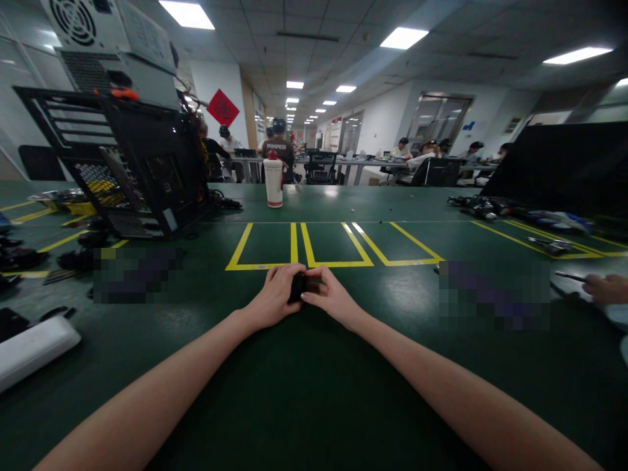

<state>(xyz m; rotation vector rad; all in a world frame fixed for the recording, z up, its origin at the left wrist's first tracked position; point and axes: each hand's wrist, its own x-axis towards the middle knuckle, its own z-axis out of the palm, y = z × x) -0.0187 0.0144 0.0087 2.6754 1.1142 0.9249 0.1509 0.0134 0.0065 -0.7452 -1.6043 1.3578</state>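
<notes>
Both hands meet at the middle of the green table (pixel 294 405), just in front of yellow tape outlines (pixel 338 264). Between them is a small black object (pixel 297 288), mostly covered by fingers, so I cannot tell its kind. My left hand (pixel 275 294) is closed around its left side, palm turned down. From the right, my right hand (pixel 331 296) pinches it with thumb and fingertips. The object seems to be at or just above the table surface.
A black computer case (pixel 147 163) with power supplies (pixel 112 39) on top stands at left. A white tumbler (pixel 273 182) is behind the tape. A white block-like object (pixel 34 350) lies left. Another person's hand (pixel 608 288) holds a thin tool at right.
</notes>
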